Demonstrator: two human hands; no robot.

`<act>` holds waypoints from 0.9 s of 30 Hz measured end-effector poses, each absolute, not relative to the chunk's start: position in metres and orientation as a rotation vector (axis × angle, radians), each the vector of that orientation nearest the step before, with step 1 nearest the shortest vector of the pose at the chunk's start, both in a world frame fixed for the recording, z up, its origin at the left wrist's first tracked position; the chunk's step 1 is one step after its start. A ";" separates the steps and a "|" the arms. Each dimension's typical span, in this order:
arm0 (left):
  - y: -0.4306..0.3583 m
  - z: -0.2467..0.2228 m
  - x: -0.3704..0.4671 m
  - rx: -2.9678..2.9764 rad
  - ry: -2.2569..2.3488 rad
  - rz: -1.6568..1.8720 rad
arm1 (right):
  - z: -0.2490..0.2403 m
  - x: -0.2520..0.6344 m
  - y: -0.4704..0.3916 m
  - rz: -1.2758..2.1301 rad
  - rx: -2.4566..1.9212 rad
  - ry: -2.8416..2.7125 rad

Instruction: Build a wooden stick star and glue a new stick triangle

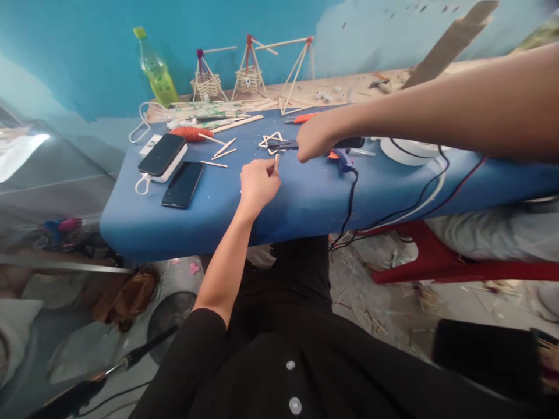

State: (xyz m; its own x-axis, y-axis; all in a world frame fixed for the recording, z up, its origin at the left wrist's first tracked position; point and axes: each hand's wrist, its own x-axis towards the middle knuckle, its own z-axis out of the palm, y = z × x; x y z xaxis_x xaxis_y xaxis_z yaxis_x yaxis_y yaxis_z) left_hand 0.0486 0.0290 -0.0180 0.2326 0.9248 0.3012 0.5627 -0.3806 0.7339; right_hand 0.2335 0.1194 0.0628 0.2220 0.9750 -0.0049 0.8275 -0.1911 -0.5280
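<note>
In the head view, my left hand (261,181) pinched a short wooden stick (276,163) between its fingers over the blue bench (218,218). My right hand (315,138) was closed around a dark tool (288,145), its tips at the small stick star (271,137); I couldn't tell whether they touched. Loose sticks (224,154) lay to the left, three stick frames (248,80) on the far side.

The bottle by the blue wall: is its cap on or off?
On: the yellow-green cap sits over the neck at the top of the bottle.
</note>
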 end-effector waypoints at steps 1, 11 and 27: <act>0.026 -0.019 0.043 2.019 1.314 1.039 | 0.068 0.233 0.120 0.509 -2.158 -1.754; -0.031 -0.024 -0.052 1.438 1.137 1.440 | 0.080 0.186 0.120 0.033 -2.160 -2.490; -0.061 -0.046 -0.067 1.262 1.179 1.497 | 0.034 0.171 0.118 -0.194 -1.540 -2.944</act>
